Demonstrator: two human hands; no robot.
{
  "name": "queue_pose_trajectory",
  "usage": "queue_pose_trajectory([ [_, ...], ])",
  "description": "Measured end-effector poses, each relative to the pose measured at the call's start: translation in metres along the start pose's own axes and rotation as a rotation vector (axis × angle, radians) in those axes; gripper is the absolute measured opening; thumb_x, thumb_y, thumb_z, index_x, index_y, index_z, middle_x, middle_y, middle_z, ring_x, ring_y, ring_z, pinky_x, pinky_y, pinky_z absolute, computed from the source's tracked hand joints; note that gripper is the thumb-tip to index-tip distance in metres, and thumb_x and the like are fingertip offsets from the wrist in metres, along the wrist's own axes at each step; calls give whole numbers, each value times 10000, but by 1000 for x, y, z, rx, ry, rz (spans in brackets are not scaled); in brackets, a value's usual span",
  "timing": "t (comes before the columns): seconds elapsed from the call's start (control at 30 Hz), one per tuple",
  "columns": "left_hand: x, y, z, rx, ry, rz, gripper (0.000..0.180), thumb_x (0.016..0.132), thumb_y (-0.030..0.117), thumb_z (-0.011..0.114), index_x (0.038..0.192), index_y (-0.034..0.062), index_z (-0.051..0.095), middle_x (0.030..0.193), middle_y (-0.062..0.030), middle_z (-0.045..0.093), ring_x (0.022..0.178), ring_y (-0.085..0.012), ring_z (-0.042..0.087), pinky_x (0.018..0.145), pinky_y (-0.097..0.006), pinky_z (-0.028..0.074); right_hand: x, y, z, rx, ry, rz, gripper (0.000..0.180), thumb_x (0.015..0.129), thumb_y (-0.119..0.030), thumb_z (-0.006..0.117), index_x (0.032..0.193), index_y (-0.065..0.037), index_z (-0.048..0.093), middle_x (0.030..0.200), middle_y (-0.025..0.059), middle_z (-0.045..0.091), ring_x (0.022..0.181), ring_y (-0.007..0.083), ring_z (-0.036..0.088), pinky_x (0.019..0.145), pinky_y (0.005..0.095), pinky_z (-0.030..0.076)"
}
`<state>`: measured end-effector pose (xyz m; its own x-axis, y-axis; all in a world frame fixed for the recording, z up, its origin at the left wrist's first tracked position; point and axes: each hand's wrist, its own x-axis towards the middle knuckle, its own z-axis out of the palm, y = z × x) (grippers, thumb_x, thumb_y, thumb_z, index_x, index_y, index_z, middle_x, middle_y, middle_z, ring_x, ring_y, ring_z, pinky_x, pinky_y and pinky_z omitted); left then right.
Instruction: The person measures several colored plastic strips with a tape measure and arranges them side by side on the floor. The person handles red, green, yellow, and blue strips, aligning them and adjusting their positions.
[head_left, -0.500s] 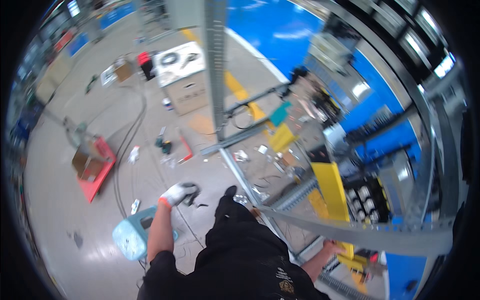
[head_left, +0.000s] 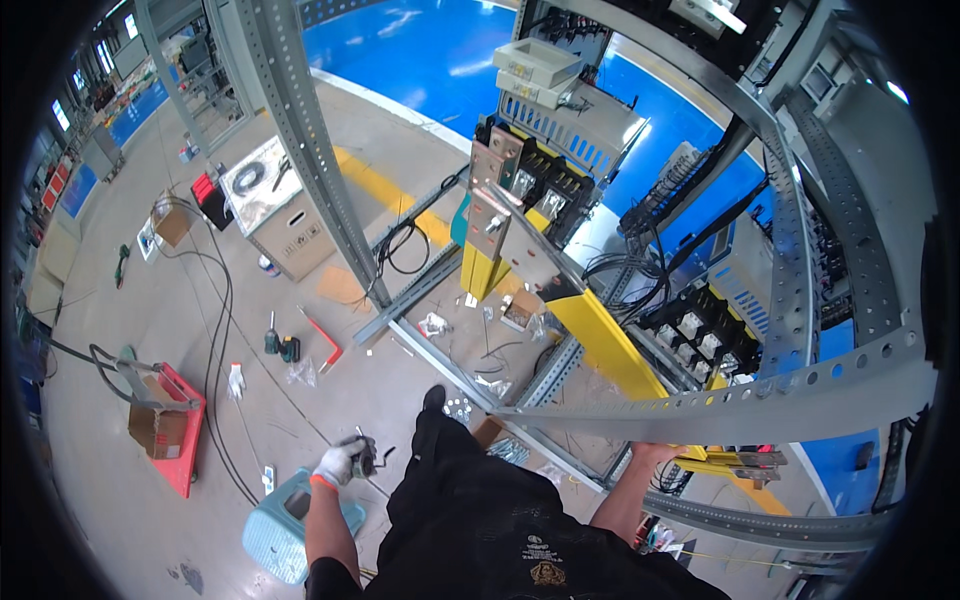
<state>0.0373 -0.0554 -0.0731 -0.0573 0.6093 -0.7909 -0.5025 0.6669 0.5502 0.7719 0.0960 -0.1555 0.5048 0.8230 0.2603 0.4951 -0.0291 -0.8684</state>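
My left hand [head_left: 340, 462], in a white glove with an orange cuff, is closed round a small dark grey tool [head_left: 364, 458] with a thin bent arm; its kind is unclear. It hangs above the floor beside a light blue plastic stool [head_left: 285, 530]. On the right, my bare right hand [head_left: 652, 454] reaches beneath a curved, perforated metal rail [head_left: 720, 412] and appears to grip a yellow-covered busbar [head_left: 690, 453]. The rail partly hides its fingers. A long yellow busbar [head_left: 605, 340] with bare metal plates at its upper end slants through the cabinet frame.
A perforated steel post [head_left: 305, 140] rises ahead from the frame's base rail [head_left: 440, 358]. Leftward on the floor are a red trolley [head_left: 185, 440], a cordless drill [head_left: 288, 348], a red angled tool [head_left: 325, 340] and cables [head_left: 222, 400]. A large carton [head_left: 290, 235] stands farther off.
My view has swung toward the right, bringing more of the cabinet into sight. The dark tool stays in my left hand, and my right hand remains at the yellow busbar.
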Motion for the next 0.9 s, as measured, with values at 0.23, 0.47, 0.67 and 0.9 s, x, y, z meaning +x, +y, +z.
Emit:
queue_pose_trajectory([
  [0.23,-11,-24,2,-218,-33,-25,349,956,197,529,1258,34,594,1035,-164,670,937,-325,677,757,-586,607,-10,-18,3,544,21,194,1007,884,-888,200,1587,-183,346,1654,68,306,1505,345,268,1242,552,146],
  [0.47,18,0,-11,-469,-59,12,439,836,243,561,1228,46,557,999,-161,657,914,-359,666,762,-601,572,-31,-106,-2,1076,259,727,701,949,-749,389,1244,-143,582,1149,93,618,954,242,581,807,406,496],
  [0.67,79,67,-39,-401,-56,-43,422,825,247,607,1200,58,564,993,-137,652,885,-345,671,755,-567,577,-132,-103,21,633,161,1123,58,836,-125,550,839,-69,534,707,78,533,545,179,463,451,294,354],
  [0.9,149,160,-90,136,-140,-208,201,953,259,635,1011,72,591,739,-59,592,686,-214,635,593,-414,565,-334,-122,164,290,-110,1449,210,900,46,467,1050,87,608,740,140,541,587,263,563,496,379,466],
])
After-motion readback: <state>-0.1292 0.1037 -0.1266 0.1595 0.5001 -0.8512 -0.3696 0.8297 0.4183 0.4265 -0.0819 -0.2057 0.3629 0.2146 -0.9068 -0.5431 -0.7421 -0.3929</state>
